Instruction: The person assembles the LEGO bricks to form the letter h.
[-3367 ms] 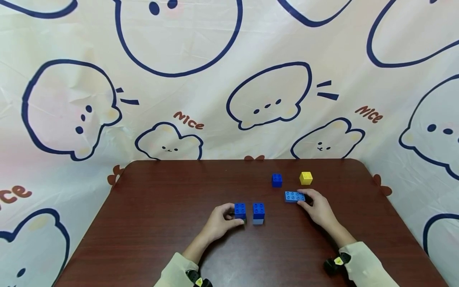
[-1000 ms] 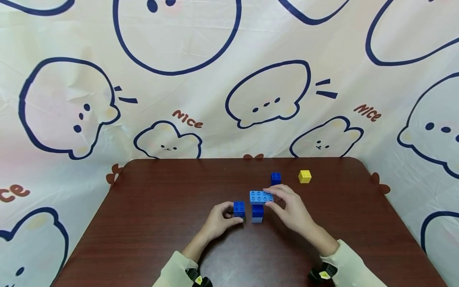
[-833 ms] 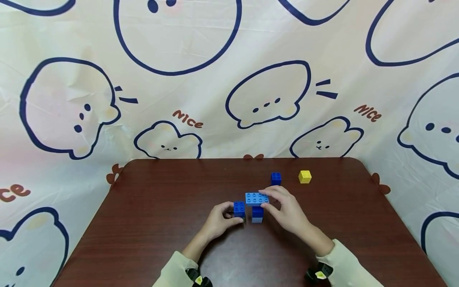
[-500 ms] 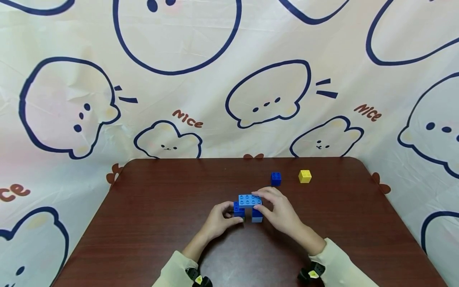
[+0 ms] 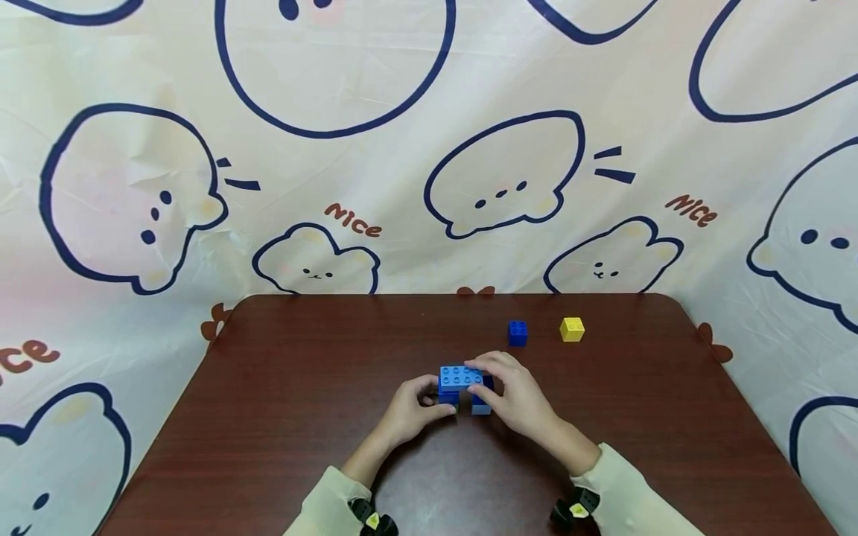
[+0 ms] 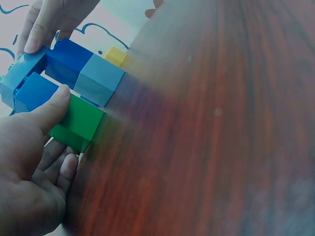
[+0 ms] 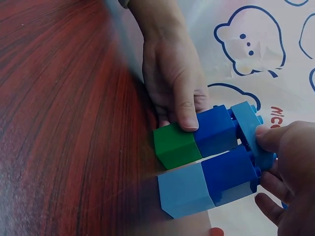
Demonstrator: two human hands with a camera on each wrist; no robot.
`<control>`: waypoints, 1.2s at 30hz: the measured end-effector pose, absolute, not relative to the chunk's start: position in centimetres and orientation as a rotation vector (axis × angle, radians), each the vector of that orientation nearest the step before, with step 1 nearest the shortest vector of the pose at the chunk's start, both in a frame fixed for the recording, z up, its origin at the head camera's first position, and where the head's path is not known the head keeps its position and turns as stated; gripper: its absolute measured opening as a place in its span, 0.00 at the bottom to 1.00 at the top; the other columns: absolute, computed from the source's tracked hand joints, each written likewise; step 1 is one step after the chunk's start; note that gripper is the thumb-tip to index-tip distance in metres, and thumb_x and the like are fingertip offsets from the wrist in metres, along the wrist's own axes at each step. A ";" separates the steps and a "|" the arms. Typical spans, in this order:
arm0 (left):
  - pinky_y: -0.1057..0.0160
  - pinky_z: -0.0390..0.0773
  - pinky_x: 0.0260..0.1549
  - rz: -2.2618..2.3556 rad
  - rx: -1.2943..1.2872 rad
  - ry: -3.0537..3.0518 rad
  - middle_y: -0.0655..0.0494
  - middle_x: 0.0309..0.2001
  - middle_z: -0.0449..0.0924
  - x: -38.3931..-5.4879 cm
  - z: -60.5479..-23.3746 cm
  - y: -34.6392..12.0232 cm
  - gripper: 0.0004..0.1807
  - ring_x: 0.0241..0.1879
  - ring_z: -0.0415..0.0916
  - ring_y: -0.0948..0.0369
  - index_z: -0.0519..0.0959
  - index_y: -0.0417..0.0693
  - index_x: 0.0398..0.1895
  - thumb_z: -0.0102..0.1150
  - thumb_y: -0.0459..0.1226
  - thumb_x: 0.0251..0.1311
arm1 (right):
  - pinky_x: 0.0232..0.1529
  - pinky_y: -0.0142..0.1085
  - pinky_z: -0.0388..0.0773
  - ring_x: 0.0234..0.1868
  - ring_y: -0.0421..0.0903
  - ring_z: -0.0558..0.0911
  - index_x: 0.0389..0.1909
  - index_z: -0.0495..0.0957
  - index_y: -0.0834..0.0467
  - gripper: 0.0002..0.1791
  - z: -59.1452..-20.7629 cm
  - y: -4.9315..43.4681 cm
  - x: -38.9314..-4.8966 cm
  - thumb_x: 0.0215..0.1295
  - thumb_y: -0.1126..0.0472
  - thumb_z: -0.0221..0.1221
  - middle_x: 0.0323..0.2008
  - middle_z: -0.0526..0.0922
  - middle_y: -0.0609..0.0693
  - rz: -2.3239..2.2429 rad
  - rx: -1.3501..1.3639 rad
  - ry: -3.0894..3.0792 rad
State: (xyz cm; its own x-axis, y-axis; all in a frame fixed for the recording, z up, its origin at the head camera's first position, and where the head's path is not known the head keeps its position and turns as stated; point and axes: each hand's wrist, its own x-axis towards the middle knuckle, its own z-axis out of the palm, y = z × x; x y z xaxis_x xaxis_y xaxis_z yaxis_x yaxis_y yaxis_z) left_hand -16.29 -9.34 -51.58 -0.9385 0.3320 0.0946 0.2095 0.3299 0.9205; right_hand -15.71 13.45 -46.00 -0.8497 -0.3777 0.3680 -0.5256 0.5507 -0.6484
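Observation:
My left hand (image 5: 412,413) grips the left stack between thumb and fingers, a dark blue brick (image 6: 37,94) on a green brick (image 6: 81,120). Close beside it, a narrow gap away, stands the second stack, a dark blue brick (image 7: 229,174) on a pale blue brick (image 7: 184,191). My right hand (image 5: 519,398) pinches the right end of a long light blue eight-stud brick (image 5: 459,378), thumb in front and fingers behind. This brick lies across the tops of both stacks, with a thin dark gap showing beneath it in the right wrist view.
Beyond my right hand, a loose dark blue brick (image 5: 518,333) and a yellow brick (image 5: 572,330) sit near the far edge of the brown wooden table (image 5: 302,357). A cloth printed with cartoon outlines (image 5: 503,179) hangs behind the table.
From the right side, my right hand has brought the long light blue brick leftward, past the right stack, until it spans both stacks. My left hand keeps its grip on the left stack.

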 end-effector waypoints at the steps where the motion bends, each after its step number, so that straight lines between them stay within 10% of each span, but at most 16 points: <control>1: 0.67 0.79 0.39 1.683 0.504 2.468 0.52 0.42 0.85 -16.3 -51.6 -9.3 0.16 0.39 0.80 0.61 0.83 0.41 0.48 0.75 0.35 0.58 | 0.53 0.44 0.82 0.52 0.44 0.79 0.56 0.84 0.56 0.20 -46.0 13.4 -15.7 0.62 0.62 0.71 0.52 0.82 0.46 1.180 0.765 -2.602; 22: 0.66 0.79 0.41 1.691 0.534 2.440 0.50 0.45 0.84 -16.3 -51.4 -9.4 0.19 0.41 0.81 0.59 0.81 0.40 0.51 0.74 0.35 0.59 | 0.54 0.44 0.81 0.53 0.43 0.79 0.58 0.84 0.54 0.22 -45.8 13.3 -15.5 0.62 0.60 0.72 0.51 0.81 0.45 1.158 0.790 -2.623; 36: 0.44 0.79 0.55 1.910 0.702 2.309 0.44 0.59 0.78 -16.3 -49.0 -10.0 0.28 0.56 0.78 0.46 0.75 0.37 0.64 0.70 0.30 0.61 | 0.53 0.43 0.82 0.52 0.44 0.79 0.57 0.84 0.55 0.22 -46.0 13.2 -15.4 0.61 0.61 0.72 0.51 0.82 0.46 1.174 0.780 -2.614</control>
State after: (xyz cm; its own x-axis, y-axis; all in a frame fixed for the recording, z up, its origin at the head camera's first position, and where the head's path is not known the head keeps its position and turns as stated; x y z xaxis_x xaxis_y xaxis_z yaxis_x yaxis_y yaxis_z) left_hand -16.25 -10.02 -49.00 -0.8940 0.3816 0.2350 0.3024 0.1267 0.9447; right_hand -15.42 13.20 -45.98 -0.8484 -0.3916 0.3562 -0.5264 0.5528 -0.6460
